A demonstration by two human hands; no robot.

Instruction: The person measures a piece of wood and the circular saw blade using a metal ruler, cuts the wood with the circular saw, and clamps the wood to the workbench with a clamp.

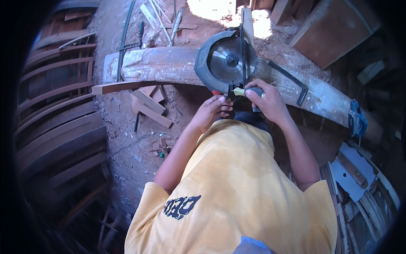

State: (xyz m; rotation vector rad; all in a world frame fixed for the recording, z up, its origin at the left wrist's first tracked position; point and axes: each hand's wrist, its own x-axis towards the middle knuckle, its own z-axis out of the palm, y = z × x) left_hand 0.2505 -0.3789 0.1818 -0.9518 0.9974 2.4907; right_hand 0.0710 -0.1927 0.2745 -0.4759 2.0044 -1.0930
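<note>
Circular saw (226,59) just beyond both hands (241,103)

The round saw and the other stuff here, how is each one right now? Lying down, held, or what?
Circular saw: resting on the beam, blade side facing up, steadied by both hands.
Screwdriver: gripped in the right hand, tip at the saw.
Left hand: fingers pressed at the saw's lower edge.
Wooden beam: lying flat, dusty.
Wood offcuts: scattered loose on the dirt ground.
Black metal square: lying flat on the beam.
</note>
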